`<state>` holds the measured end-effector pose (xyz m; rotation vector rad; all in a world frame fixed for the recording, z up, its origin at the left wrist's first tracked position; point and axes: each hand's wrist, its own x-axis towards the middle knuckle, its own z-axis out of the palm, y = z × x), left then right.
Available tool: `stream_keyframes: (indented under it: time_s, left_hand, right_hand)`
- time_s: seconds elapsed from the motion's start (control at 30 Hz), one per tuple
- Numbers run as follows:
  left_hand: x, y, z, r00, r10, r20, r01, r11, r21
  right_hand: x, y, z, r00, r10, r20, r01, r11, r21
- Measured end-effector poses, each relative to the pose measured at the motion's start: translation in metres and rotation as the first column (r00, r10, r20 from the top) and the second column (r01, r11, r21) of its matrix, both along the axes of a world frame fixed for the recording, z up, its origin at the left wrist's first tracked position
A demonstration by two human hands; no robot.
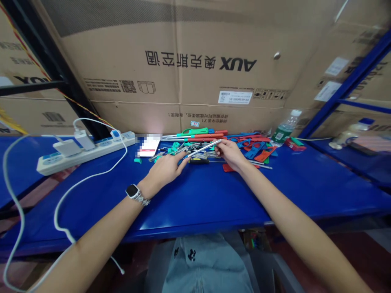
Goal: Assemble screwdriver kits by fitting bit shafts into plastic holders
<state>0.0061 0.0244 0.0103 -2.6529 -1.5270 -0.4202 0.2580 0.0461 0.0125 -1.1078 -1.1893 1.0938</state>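
My right hand [230, 154] is closed on one end of a thin silver metal tube [203, 148], which slants down to the left. My left hand [166, 167] reaches over the near side of the parts pile, thumb and forefinger apart, close to the tube's lower end. Its other fingertips are partly hidden among small metal and green plastic parts [175, 146]. Just under the tube lies a black and yellow screwdriver [199, 161]. Long stick lighters with green [195, 131] and red [210, 139] bodies lie behind. Red and blue plastic pieces [255, 148] are heaped right of my right hand.
A phone [150, 145] with a lit screen lies left of the pile. A power strip [88, 150] with chargers and white cables [88, 178] occupies the left. A water bottle [285, 129] stands right, beside a small red box [295, 144]. Cardboard [195, 36] walls the back.
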Motion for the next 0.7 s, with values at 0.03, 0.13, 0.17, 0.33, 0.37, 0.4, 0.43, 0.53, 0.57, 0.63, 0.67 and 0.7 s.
stream_keyframes:
  time_s: [0.03,0.13,0.17,0.33,0.37,0.4,0.43,0.53,0.57,0.63,0.67,0.7]
  left_hand:
    - [-0.001,0.0,0.0,1.0,0.005,-0.015,-0.005,1.0,0.0]
    - [-0.003,0.001,0.001,0.998,0.002,-0.057,-0.002,1.0,-0.003]
    - [-0.004,0.002,0.001,0.998,-0.007,-0.067,0.006,1.0,-0.005]
    - [-0.007,0.003,0.001,0.996,-0.038,-0.078,0.038,0.999,0.005]
    - [-0.007,0.003,0.001,0.996,-0.039,-0.075,0.04,0.999,0.012]
    - [-0.006,0.003,0.001,0.997,-0.042,-0.072,0.043,0.999,0.017]
    - [-0.006,0.003,0.001,0.997,-0.042,-0.07,0.043,0.999,0.019]
    - [-0.005,0.003,0.001,0.997,-0.034,-0.072,0.035,0.999,0.01]
    - [-0.006,0.003,0.001,0.997,-0.032,-0.071,0.033,0.999,0.005]
    - [-0.006,0.004,0.001,0.998,-0.034,-0.059,0.034,0.999,0.003]
    - [-0.007,0.004,0.0,0.998,-0.037,-0.052,0.037,0.999,0.004]
    - [-0.008,0.004,0.0,0.998,-0.038,-0.046,0.038,0.999,0.005]
  right_hand:
    - [0.001,-0.002,0.0,0.998,-0.002,-0.059,0.001,1.0,-0.006]
    - [0.004,-0.006,0.002,0.987,-0.01,-0.162,0.016,0.999,0.035]
    - [0.005,-0.006,0.003,0.986,-0.029,-0.167,0.039,0.998,0.058]
    - [0.007,-0.004,0.002,0.989,-0.136,-0.061,0.142,0.985,0.099]
    - [0.007,-0.004,0.001,0.99,-0.136,-0.04,0.139,0.985,0.101]
    - [0.006,-0.003,0.0,0.991,-0.129,-0.024,0.131,0.986,0.105]
    - [0.006,-0.004,-0.001,0.993,-0.117,-0.008,0.117,0.987,0.114]
    - [0.001,-0.004,-0.006,0.996,-0.079,0.034,0.072,0.985,0.159]
    - [-0.001,-0.005,-0.007,0.997,-0.07,0.038,0.062,0.983,0.174]
    - [-0.005,-0.005,-0.01,0.998,-0.06,0.02,0.055,0.98,0.192]
    - [-0.006,-0.005,-0.012,0.998,-0.058,-0.001,0.057,0.979,0.194]
    - [-0.007,-0.004,-0.013,0.998,-0.053,-0.025,0.057,0.98,0.19]
